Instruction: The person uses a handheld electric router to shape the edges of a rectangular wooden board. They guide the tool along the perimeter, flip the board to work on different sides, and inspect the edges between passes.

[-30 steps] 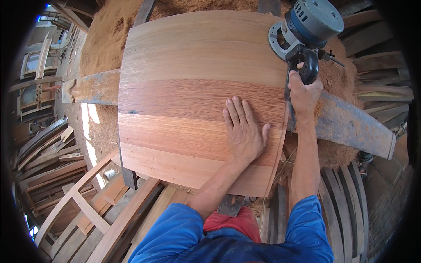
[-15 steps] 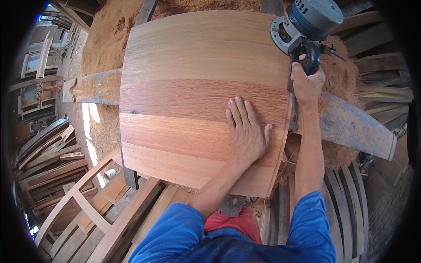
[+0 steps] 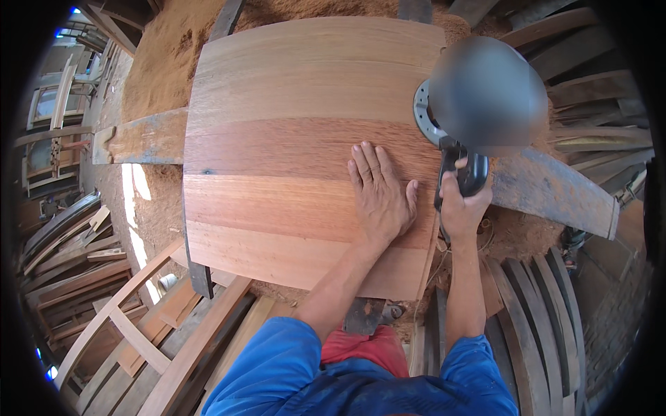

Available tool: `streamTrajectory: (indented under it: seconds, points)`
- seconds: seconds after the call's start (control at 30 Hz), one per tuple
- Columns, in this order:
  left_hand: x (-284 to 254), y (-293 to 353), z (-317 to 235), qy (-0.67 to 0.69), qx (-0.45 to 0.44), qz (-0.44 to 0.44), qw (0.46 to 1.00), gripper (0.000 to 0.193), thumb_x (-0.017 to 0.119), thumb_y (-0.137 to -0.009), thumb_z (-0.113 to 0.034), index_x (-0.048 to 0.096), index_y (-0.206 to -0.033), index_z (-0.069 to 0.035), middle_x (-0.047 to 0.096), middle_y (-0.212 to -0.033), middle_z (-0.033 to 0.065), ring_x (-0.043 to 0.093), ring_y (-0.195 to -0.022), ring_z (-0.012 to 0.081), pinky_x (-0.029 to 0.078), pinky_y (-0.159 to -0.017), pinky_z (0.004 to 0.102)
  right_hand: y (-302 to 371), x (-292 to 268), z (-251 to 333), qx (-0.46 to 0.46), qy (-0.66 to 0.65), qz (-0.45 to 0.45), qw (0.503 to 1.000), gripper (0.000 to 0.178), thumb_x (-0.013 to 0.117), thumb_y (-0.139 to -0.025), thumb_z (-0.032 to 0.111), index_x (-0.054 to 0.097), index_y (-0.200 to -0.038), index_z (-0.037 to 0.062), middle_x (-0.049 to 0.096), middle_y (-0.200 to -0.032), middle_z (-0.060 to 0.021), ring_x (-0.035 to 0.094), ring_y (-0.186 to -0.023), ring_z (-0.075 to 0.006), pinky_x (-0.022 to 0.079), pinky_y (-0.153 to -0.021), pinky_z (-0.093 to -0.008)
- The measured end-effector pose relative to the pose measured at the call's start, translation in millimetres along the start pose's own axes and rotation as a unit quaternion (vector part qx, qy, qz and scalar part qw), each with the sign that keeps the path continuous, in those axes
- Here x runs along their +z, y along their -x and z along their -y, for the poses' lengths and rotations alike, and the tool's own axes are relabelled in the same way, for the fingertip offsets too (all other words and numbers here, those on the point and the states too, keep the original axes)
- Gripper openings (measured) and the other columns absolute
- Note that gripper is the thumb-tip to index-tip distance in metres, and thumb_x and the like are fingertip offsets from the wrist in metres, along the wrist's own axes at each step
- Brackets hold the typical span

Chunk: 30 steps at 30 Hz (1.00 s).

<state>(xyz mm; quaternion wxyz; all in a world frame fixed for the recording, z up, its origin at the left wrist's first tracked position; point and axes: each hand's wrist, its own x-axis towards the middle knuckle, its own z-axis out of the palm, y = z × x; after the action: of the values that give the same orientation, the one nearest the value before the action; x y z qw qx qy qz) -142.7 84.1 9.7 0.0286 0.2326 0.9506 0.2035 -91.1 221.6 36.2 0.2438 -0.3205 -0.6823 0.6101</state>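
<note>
A wide wooden panel (image 3: pixel 298 90) made of joined boards in several brown and reddish tones lies in front of me. My left hand (image 3: pixel 383 197) rests flat on its right half, fingers stretched forward and thumb apart. At the panel's right edge, my right hand (image 3: pixel 463 204) grips the black handle of a wood router (image 3: pixel 474 173). The router's round grey base (image 3: pixel 424 111), pierced with holes, overlaps that edge. Its motor body is blurred in this view, and its bit is hidden.
Narrow beams (image 3: pixel 142 137) stick out from under the panel on the left and right. Sawdust (image 3: pixel 163 76) is heaped behind it. Curved wooden pieces (image 3: pixel 538 312) stand at the lower right. A curved frame (image 3: pixel 139 340) and planks lie at the lower left.
The router and my right hand have come nearer to me along the panel's right edge. My left hand stays flat on the panel. The whole view has shifted slightly.
</note>
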Motion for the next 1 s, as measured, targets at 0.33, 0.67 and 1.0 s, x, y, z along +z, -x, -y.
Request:
streamTrajectory:
  seconds: [0.33, 0.67, 1.0]
  points:
    - [3.2, 2.4, 1.1, 0.007, 0.003, -0.005, 1.0, 0.093, 0.048, -0.102, -0.051, 0.02, -0.154, 0.021, 0.011, -0.164, 0.0423, 0.003, -0.156, 0.0541, 0.001, -0.127, 0.0589, 76.6, -26.7, -5.4, 0.02, -0.028, 0.013, 0.999, 0.023, 0.068, -0.092, 0.0, 0.06, -0.114, 0.0002, 0.063, -0.088, -0.003, 0.059, -0.076, -0.0068, 0.048, -0.069, -0.0233]
    - [-4.5, -1.9, -2.5, 0.004, -0.002, 0.019, 1.0, 0.093, 0.052, -0.101, -0.048, 0.02, -0.152, 0.023, 0.013, -0.162, 0.044, 0.005, -0.155, 0.0556, 0.001, -0.127, 0.0597, -33.6, 11.8, 9.1, -0.001, -0.043, 0.005, 0.999, 0.018, 0.068, -0.09, -0.002, 0.062, -0.107, 0.0004, 0.062, -0.078, -0.0011, 0.056, -0.061, -0.0054, 0.045, -0.054, -0.0237]
    - [-5.6, -4.3, -3.7, 0.001, -0.012, 0.04, 0.999, 0.095, 0.057, -0.099, -0.046, 0.022, -0.151, 0.024, 0.013, -0.161, 0.0456, 0.004, -0.155, 0.0568, 0.002, -0.127, 0.061, -111.2, 41.1, 13.9, -0.03, -0.017, 0.014, 0.999, 0.014, 0.067, -0.091, 0.004, 0.063, -0.105, 0.0052, 0.061, -0.071, -0.0005, 0.056, -0.06, -0.0066, 0.043, -0.053, -0.0237]
